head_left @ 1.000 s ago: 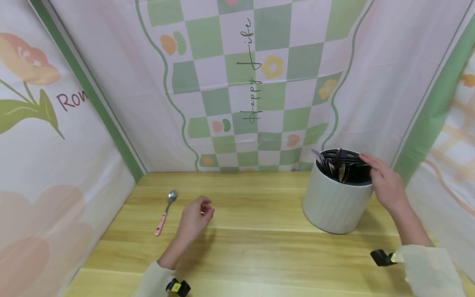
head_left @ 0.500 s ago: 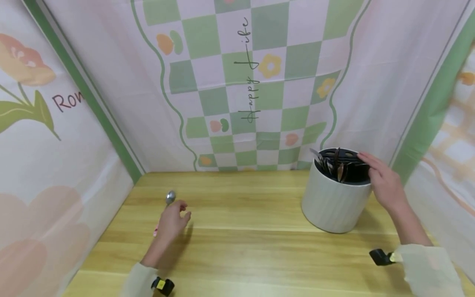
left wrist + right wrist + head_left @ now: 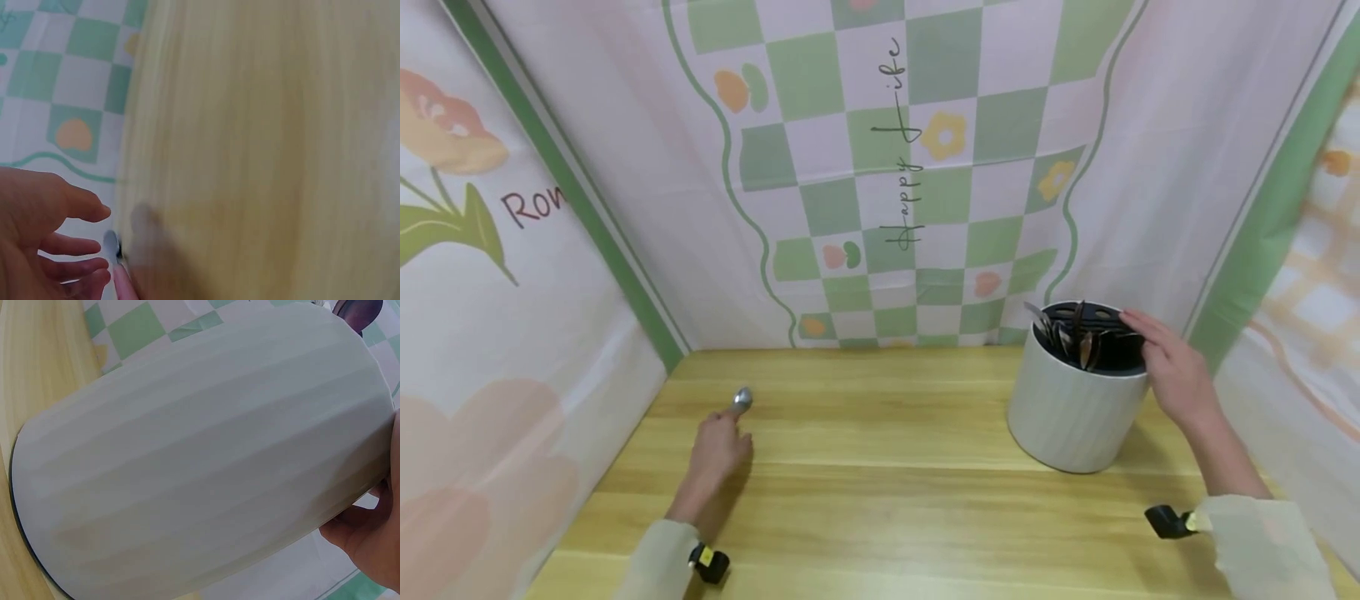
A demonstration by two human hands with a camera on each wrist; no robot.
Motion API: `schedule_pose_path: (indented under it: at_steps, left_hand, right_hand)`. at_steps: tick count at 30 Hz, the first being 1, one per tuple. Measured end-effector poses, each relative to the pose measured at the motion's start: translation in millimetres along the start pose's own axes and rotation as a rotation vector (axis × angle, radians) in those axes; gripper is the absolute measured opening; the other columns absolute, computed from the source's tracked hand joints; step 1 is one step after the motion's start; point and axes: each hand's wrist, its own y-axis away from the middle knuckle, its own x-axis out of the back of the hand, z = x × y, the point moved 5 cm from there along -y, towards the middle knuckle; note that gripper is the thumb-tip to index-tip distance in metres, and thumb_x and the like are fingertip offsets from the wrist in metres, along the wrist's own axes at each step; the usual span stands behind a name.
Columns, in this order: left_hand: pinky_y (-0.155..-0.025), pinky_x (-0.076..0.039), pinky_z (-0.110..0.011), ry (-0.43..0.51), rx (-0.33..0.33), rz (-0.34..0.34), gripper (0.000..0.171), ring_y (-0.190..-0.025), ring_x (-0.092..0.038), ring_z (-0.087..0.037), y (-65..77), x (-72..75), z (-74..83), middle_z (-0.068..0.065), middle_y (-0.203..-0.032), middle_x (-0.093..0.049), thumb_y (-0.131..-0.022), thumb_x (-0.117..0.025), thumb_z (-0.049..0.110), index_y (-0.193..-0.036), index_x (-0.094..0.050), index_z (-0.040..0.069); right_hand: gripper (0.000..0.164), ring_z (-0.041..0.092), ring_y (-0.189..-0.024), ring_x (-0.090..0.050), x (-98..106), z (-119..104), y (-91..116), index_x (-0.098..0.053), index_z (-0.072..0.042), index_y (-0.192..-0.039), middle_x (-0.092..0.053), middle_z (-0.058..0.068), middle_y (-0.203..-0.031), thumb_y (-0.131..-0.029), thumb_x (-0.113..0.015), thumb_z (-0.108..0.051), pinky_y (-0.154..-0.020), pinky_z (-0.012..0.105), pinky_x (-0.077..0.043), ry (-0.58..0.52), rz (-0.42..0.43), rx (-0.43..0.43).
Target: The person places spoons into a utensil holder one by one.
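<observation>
A metal spoon (image 3: 742,397) lies at the left of the table, only its bowl showing past my left hand (image 3: 717,448), which is low over the handle. In the left wrist view its pink handle (image 3: 125,284) shows just beyond my spread, bent fingers (image 3: 78,246), with thumb and fingers apart. At the right stands an off-white ribbed cutlery holder (image 3: 1075,417) with a black insert (image 3: 1120,354). My right hand (image 3: 1180,379) rests at its right rim, straight fingers along the edge. In the right wrist view, part of that hand (image 3: 369,534) lies against the holder's outer wall.
Several dark and metal utensils (image 3: 1078,337) stand in the holder, their ends above the rim. Behind the wooden table (image 3: 887,500) hangs a green-checked cloth (image 3: 925,217). More printed cloth (image 3: 490,333) closes off the left side.
My left hand has moved left and down over the spoon's handle, covering it in the head view. My right hand has stayed at the holder's rim.
</observation>
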Motion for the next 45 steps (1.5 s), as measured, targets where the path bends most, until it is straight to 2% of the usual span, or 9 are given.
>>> schedule_pose_path:
  at_steps: [3,6,10,16,23,27,31,36,45]
  left_hand:
    - [-0.068,-0.055,-0.047,-0.044,0.007,-0.025,0.031,-0.084,-0.059,-0.037,-2.9,-2.6,-8.4,-0.028,-0.097,-0.06,-0.082,-0.068,0.008,-0.107,-0.061,-0.009]
    - [-0.068,-0.054,-0.05,-0.071,-0.011,-0.029,0.019,-0.079,-0.06,-0.037,-4.7,-2.2,-12.7,-0.028,-0.089,-0.06,-0.082,-0.067,0.005,-0.092,-0.058,-0.008]
    - [-0.057,-0.051,-0.044,-0.082,-0.005,-0.06,0.015,-0.065,-0.056,-0.03,-6.4,-0.3,-16.5,-0.018,-0.073,-0.056,-0.084,-0.065,0.003,-0.078,-0.052,-0.002]
    - [-0.049,-0.045,-0.035,-0.109,0.026,-0.13,0.019,-0.059,-0.052,-0.024,-8.6,-0.8,-20.2,-0.01,-0.066,-0.054,-0.088,-0.062,0.007,-0.072,-0.053,0.002]
    - [-0.046,-0.044,-0.03,-0.112,0.012,-0.153,0.014,-0.056,-0.054,-0.023,-8.3,0.8,-18.5,-0.011,-0.065,-0.056,-0.086,-0.059,0.002,-0.073,-0.054,0.001]
    - [-0.04,-0.044,-0.026,-0.061,0.05,-0.203,0.01,-0.049,-0.054,-0.02,-7.5,0.3,-18.2,-0.011,-0.064,-0.056,-0.088,-0.054,0.0,-0.078,-0.054,-0.001]
    - [-0.034,-0.041,-0.023,0.002,0.083,-0.228,0.011,-0.038,-0.052,-0.015,-8.2,-0.1,-13.0,-0.009,-0.057,-0.056,-0.089,-0.052,0.001,-0.078,-0.054,0.001]
    - [-0.032,-0.038,-0.021,0.047,0.063,-0.235,0.021,-0.032,-0.049,-0.012,-5.7,0.4,-0.7,-0.004,-0.046,-0.054,-0.091,-0.053,0.003,-0.071,-0.057,0.003]
    - [-0.033,-0.035,-0.02,0.11,0.003,-0.209,0.03,-0.032,-0.054,-0.017,3.4,6.3,25.9,-0.002,-0.039,-0.053,-0.096,-0.052,0.006,-0.068,-0.062,0.003]
  right_hand:
    - [0.051,0.051,-0.148,-0.02,-0.1,-0.6,0.1,-0.036,-0.007,-0.153,-0.026,0.02,-0.162,-0.107,-0.019,-0.019,-0.119,0.068,-0.013,0.001,-0.005,-0.004]
    - [0.051,0.052,-0.147,-0.02,-0.3,-1.0,-0.1,-0.036,-0.007,-0.153,-0.026,0.02,-0.163,-0.107,-0.018,-0.019,-0.118,0.069,-0.014,-0.002,-0.007,-0.004]
    - [0.052,0.053,-0.147,-0.019,-0.5,-1.5,-0.6,-0.036,-0.006,-0.153,-0.025,0.02,-0.163,-0.106,-0.018,-0.02,-0.118,0.07,-0.014,-0.005,-0.014,-0.007]
    - [0.051,0.051,-0.148,-0.02,-0.3,0.0,-0.3,-0.037,-0.006,-0.153,-0.026,0.02,-0.162,-0.106,-0.019,-0.019,-0.118,0.069,-0.014,0.005,-0.012,-0.014]
    - [0.05,0.05,-0.147,-0.023,-0.5,0.4,0.8,-0.04,-0.006,-0.151,-0.031,0.02,-0.16,-0.106,-0.021,-0.016,-0.119,0.066,-0.017,0.011,0.019,0.017]
    - [0.05,0.046,-0.148,-0.024,-0.2,0.6,1.3,-0.042,-0.007,-0.15,-0.032,0.018,-0.16,-0.106,-0.022,-0.017,-0.125,0.053,-0.017,0.029,0.031,0.011]
    - [0.05,0.044,-0.148,-0.025,0.5,1.4,1.5,-0.041,-0.009,-0.151,-0.032,0.016,-0.161,-0.106,-0.021,-0.017,-0.123,0.046,-0.02,0.035,0.034,0.003]
    - [0.05,0.048,-0.147,-0.024,0.4,1.4,0.7,-0.041,-0.008,-0.151,-0.031,0.017,-0.161,-0.106,-0.021,-0.017,-0.118,0.064,-0.022,0.026,0.025,0.004]
    - [0.051,0.048,-0.144,-0.03,-0.6,0.5,-0.2,-0.039,-0.008,-0.152,-0.029,0.018,-0.161,-0.106,-0.02,-0.017,-0.109,0.068,-0.027,0.015,0.011,-0.009]
